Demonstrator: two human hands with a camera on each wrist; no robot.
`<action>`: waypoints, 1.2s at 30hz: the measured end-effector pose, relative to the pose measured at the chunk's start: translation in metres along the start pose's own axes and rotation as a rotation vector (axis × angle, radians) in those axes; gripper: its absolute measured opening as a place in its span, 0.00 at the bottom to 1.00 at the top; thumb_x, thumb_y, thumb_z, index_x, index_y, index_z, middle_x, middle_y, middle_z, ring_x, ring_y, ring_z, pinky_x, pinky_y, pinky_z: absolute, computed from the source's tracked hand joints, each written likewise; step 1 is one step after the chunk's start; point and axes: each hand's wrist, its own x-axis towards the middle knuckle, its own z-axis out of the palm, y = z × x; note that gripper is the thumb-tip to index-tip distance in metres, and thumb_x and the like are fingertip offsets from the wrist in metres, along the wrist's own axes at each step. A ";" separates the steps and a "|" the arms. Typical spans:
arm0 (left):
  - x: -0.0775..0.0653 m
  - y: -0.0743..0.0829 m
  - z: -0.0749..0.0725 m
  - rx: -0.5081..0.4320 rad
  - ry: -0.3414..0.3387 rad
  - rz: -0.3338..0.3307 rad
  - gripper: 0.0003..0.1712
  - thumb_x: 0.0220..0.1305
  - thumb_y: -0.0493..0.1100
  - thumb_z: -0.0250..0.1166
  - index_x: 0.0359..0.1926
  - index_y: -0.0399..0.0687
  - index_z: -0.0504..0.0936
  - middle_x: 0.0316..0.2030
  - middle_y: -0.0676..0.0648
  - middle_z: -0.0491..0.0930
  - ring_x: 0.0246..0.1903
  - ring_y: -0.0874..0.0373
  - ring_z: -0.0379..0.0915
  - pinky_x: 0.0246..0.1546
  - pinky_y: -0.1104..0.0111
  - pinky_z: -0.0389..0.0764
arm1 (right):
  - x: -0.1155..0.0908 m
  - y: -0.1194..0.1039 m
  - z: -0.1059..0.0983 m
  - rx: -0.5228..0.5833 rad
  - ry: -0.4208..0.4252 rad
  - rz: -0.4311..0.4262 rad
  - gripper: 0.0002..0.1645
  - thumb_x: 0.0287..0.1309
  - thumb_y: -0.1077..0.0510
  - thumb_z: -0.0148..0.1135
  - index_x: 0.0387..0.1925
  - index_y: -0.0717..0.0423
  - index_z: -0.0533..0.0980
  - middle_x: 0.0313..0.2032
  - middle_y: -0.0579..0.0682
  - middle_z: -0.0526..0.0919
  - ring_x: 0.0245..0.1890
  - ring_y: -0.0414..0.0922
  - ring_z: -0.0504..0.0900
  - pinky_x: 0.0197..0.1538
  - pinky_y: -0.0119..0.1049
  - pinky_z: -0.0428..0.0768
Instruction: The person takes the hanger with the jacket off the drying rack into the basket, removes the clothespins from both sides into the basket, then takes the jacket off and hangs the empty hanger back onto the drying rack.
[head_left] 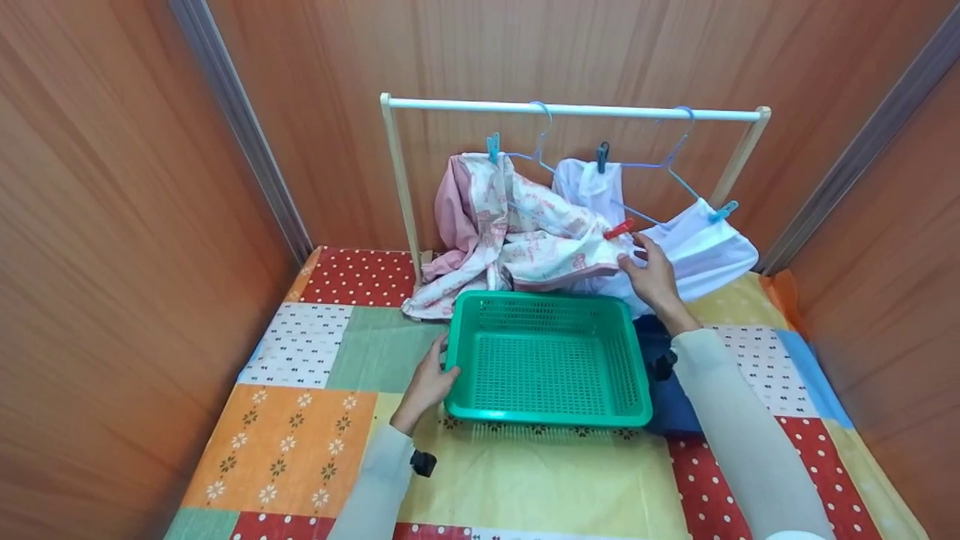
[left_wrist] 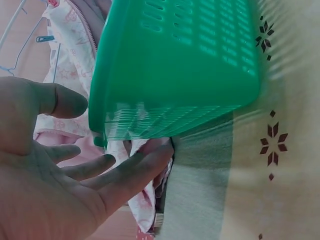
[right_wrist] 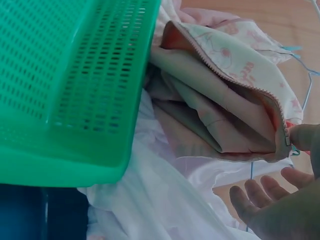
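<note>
A green plastic basket [head_left: 547,417] stands in front of the hanging clothes, with nothing inside. My left hand [head_left: 431,381] is at its left rim, the thumb beside the edge and the fingers stretched out along the outer wall in the left wrist view. A pink and white printed zip garment [head_left: 551,259] hangs from a hanger, a red clothespin [head_left: 619,229] on its right corner. My right hand [head_left: 652,279] is at that corner. In the right wrist view its thumb [right_wrist: 302,137] touches near the zipper end, and the other fingers [right_wrist: 245,202] are spread apart below.
A white rail [head_left: 465,105] on wooden posts carries two hangers. A white garment [head_left: 697,240] hangs at the right with a dark clothespin [head_left: 602,157] and a blue one [head_left: 724,211]. A dark blue container [head_left: 675,409] sits right of the basket. Wood panels surround the patchwork cloth [head_left: 300,450].
</note>
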 end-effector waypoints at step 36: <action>0.000 -0.005 0.006 -0.121 0.001 -0.111 0.34 0.72 0.36 0.53 0.76 0.44 0.53 0.69 0.35 0.64 0.67 0.39 0.64 0.64 0.44 0.69 | 0.022 0.004 0.024 -0.114 0.040 -0.139 0.19 0.72 0.51 0.52 0.50 0.62 0.76 0.32 0.58 0.78 0.32 0.50 0.71 0.37 0.40 0.69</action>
